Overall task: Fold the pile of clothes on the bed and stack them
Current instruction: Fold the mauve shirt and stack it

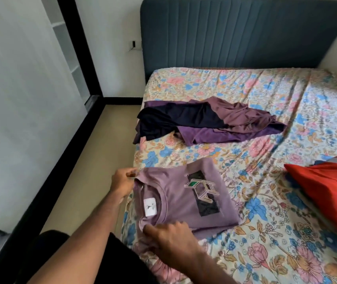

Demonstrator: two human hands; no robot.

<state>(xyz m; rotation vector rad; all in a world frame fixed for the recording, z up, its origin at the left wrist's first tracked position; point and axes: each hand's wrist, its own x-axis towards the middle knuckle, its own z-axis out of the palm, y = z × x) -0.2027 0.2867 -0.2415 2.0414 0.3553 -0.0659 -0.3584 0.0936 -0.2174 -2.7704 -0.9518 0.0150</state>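
Single head-worn, wide-angle view. It looks forward and steeply down from beside the left edge of the bed (245, 201), facing across the mattress toward the headboard (245, 33) at the far end. The near left edge of the bed sits close beneath the lens; the far corners lie well apart from it. Floor (85, 171) and wall (20, 99) fill the left side. No second view.
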